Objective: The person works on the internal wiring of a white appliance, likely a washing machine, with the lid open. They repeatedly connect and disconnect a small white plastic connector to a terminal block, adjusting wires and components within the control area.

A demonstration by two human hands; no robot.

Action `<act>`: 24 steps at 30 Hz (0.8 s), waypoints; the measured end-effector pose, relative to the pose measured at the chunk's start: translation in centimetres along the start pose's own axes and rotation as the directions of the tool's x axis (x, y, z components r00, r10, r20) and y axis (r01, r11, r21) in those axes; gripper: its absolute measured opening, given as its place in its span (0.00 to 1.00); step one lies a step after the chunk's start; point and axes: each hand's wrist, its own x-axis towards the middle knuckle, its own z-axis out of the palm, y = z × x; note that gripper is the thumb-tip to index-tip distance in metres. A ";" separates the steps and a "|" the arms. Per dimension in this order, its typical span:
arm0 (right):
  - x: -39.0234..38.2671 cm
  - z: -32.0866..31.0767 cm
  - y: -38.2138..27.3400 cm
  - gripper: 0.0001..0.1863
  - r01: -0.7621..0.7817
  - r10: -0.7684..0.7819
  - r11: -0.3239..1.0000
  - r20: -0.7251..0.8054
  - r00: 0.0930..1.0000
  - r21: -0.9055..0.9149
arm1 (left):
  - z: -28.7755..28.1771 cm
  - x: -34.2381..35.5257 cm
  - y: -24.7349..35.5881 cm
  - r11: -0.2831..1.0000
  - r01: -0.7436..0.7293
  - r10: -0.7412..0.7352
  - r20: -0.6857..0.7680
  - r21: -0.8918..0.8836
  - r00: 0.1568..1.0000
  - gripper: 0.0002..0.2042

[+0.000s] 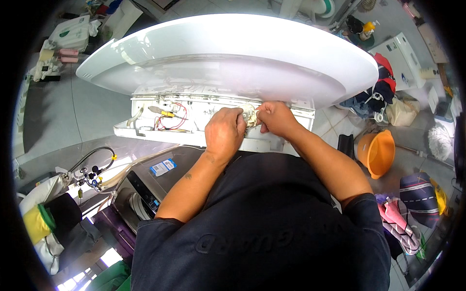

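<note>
A white appliance housing (198, 138), which looks like an indoor air conditioner, lies open in front of me, its large curved front panel (228, 36) raised above. Both hands meet at a cream plastic part (249, 115) right of its middle. My left hand (224, 134) is closed against the part's left side, fingers curled and thumb pressed in. On the other side my right hand (277, 120) is closed in a pinch; what sits between its fingertips is hidden. Red wires (180, 105) and a yellow-banded tool (164, 112) lie inside the housing's left part.
Below left stands a grey washing machine (167, 179) with a blue label. Gauges with hoses (92, 177) are beyond it. At right are an orange basin (376, 153), piled clothes (376, 99) and a white appliance (398, 60).
</note>
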 end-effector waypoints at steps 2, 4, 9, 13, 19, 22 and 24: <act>0.1 0.0 0.0 0.09 0.002 -0.002 1.000 0.004 1.000 -0.007 | -0.1 -0.1 0.0 1.000 0.007 -0.007 0.004 -0.014 1.000 0.07; -0.1 0.0 -0.2 0.09 -0.022 0.022 1.000 0.020 1.000 -0.004 | 0.0 -0.2 0.0 0.999 0.019 -0.019 0.002 -0.046 1.000 0.07; 0.0 0.1 -0.1 0.09 -0.014 0.014 1.000 -0.004 1.000 0.005 | -0.1 -0.2 0.1 0.986 0.123 -0.118 0.055 -0.110 0.991 0.09; 0.2 0.1 0.3 0.09 -0.014 0.014 1.000 -0.008 1.000 -0.007 | -0.3 0.0 0.6 0.970 0.216 -0.205 0.100 -0.116 0.974 0.11; 0.2 0.0 0.2 0.10 -0.015 0.015 1.000 -0.005 1.000 -0.017 | 0.4 -0.3 0.6 0.976 0.188 -0.181 0.071 -0.112 0.981 0.11; 0.2 0.1 0.2 0.10 -0.011 0.011 1.000 -0.003 1.000 -0.007 | 0.4 -0.3 0.6 0.970 0.198 -0.190 0.071 -0.139 0.979 0.11; 0.2 0.0 0.3 0.10 -0.006 0.006 1.000 -0.003 1.000 -0.003 | 0.4 -0.4 0.5 0.971 0.190 -0.183 0.057 -0.147 0.981 0.10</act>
